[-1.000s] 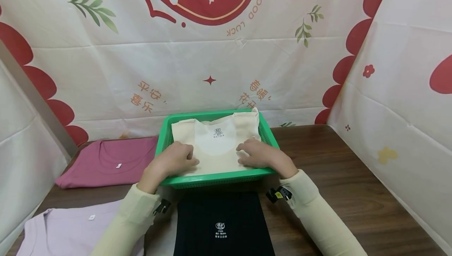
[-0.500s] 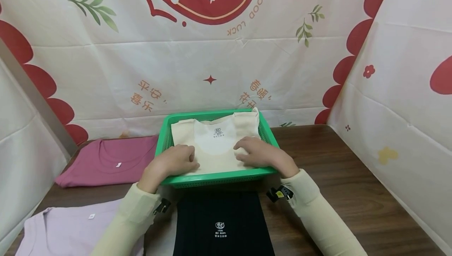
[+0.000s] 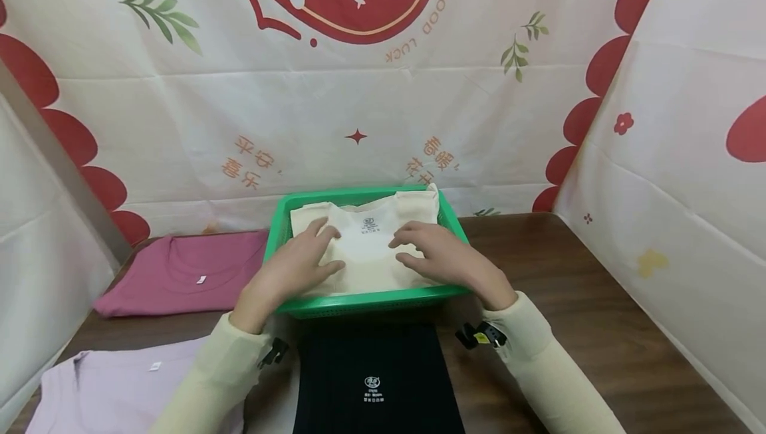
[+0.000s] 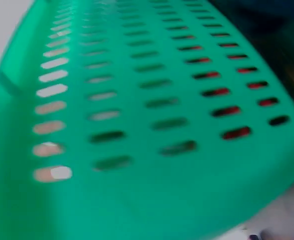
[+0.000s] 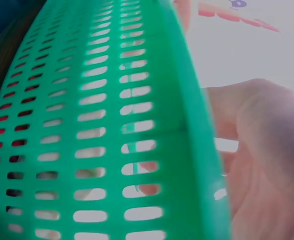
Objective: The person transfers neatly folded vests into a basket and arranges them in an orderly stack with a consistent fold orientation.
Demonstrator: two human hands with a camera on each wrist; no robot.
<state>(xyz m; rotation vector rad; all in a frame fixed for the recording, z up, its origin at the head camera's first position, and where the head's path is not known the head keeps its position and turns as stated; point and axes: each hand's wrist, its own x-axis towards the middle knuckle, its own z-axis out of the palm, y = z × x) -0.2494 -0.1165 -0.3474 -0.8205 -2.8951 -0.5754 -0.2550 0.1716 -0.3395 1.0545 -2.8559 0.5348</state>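
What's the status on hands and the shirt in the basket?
Left hand and right hand open, fingers flat on the cream shirt. Shirt lies folded inside the green basket. Black shirt lies in front of the basket; nothing blocks the hands.

— Baskets? 
— One green basket [image 3: 371,301], slotted walls filling both wrist views.

— Folded shirts? 
— Four: one cream shirt [image 3: 365,268] inside the basket, one magenta shirt [image 3: 179,274], one lilac shirt [image 3: 120,387], one black shirt [image 3: 377,381], the last three flat on the bench [image 3: 598,327].

— Hands? 
— Two: left hand [image 3: 293,271] and right hand [image 3: 445,261], both on the cream shirt.

— Printed labels showing? 
— Two printed ones, on cream and black; two small white tags, on magenta and lilac.

— Benches? 
— One.
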